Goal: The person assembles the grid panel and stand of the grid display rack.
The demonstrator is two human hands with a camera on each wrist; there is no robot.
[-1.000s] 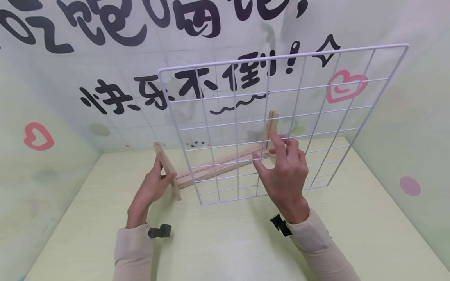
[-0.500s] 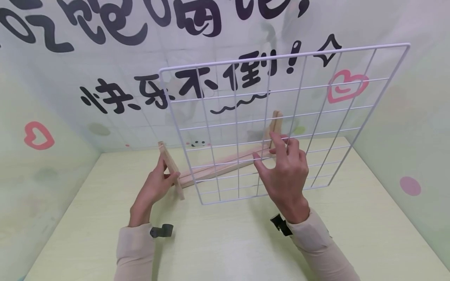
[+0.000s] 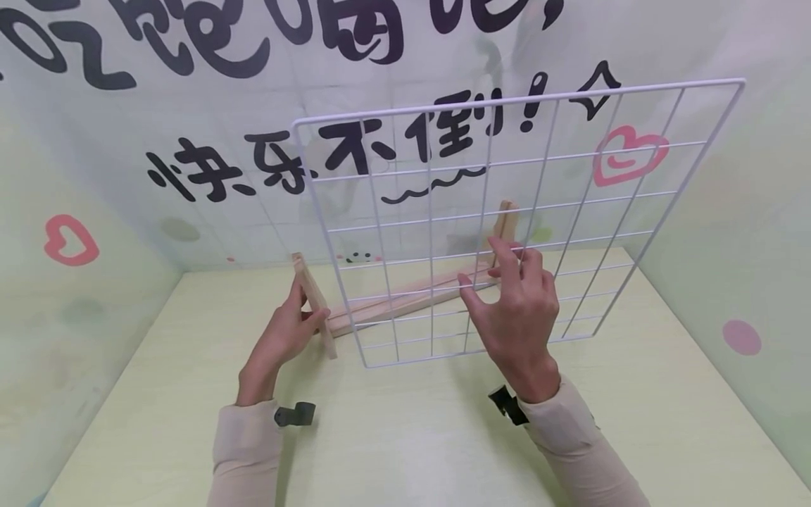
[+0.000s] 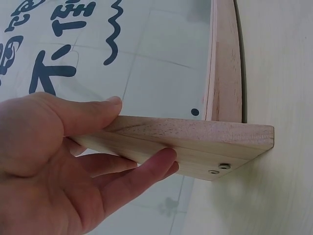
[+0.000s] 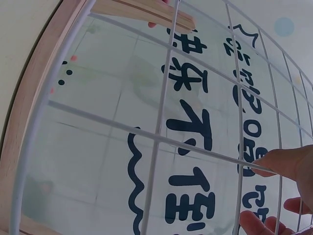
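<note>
A U-shaped wooden stand lies on the table, its long beam running between two raised end pieces. My left hand grips the left end board, thumb on one face and fingers on the other. Two screw heads show near that board's lower corner. In front of the stand, a white wire grid panel leans upright, and my right hand holds it by its wires. The right wrist view shows the right thumb on a wire, with fingertips behind the mesh. The right end piece rises behind the grid.
The pale table extends toward me in front of the grid. Behind it stands a back wall with large black lettering, and printed side walls close in both sides. Cameras are strapped at both cuffs.
The wooden stand has slid slightly to the right, my left hand moving along with it. My right hand keeps its hold on the grid, which stays nearly in place.
</note>
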